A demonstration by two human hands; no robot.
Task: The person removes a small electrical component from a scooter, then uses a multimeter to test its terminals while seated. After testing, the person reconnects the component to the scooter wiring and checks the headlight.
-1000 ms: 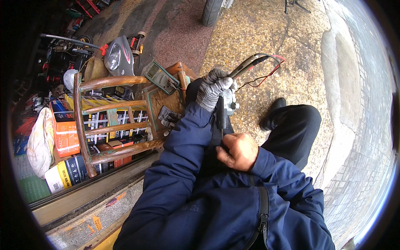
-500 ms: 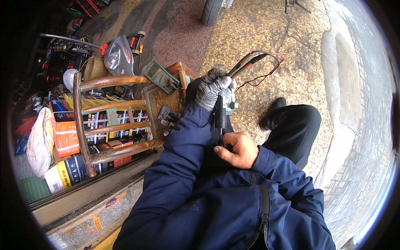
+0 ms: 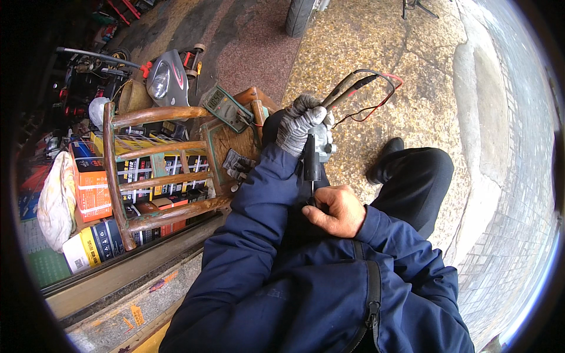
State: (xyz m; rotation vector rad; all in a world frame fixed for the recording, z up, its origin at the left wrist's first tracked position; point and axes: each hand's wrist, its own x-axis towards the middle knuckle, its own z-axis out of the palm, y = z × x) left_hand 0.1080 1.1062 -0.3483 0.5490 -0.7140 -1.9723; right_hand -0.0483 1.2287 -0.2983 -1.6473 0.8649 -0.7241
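Observation:
My left hand (image 3: pixel 299 125), in a grey-white knit glove, is closed around two multimeter probes (image 3: pixel 339 93), holding them side by side. Their red and black leads (image 3: pixel 385 94) loop out to the right. Below the probes a grey metal part (image 3: pixel 322 141) with a black cylindrical sleeve (image 3: pixel 312 166) sits over my lap; the probe tips are hidden. My bare right hand (image 3: pixel 340 213) is closed, thumb against fingers, at the lower end of this part, on a small dark piece mostly covered by the fingers. A green-cased multimeter (image 3: pixel 226 109) lies on the wooden chair's seat to the left.
The wooden chair (image 3: pixel 159 116) stands close on my left, with a spare glove (image 3: pixel 237 163) on its seat. Beyond its slats are stacked battery boxes (image 3: pixel 94 194) and a whitish cloth (image 3: pixel 57 200). A grey headlight cowl (image 3: pixel 169 79) lies farther off. A tyre (image 3: pixel 300 16) stands ahead.
Dark digits now stand out on the multimeter's screen, which looked blank before. Both hands, the probes and the metal part stay nearly where they were.

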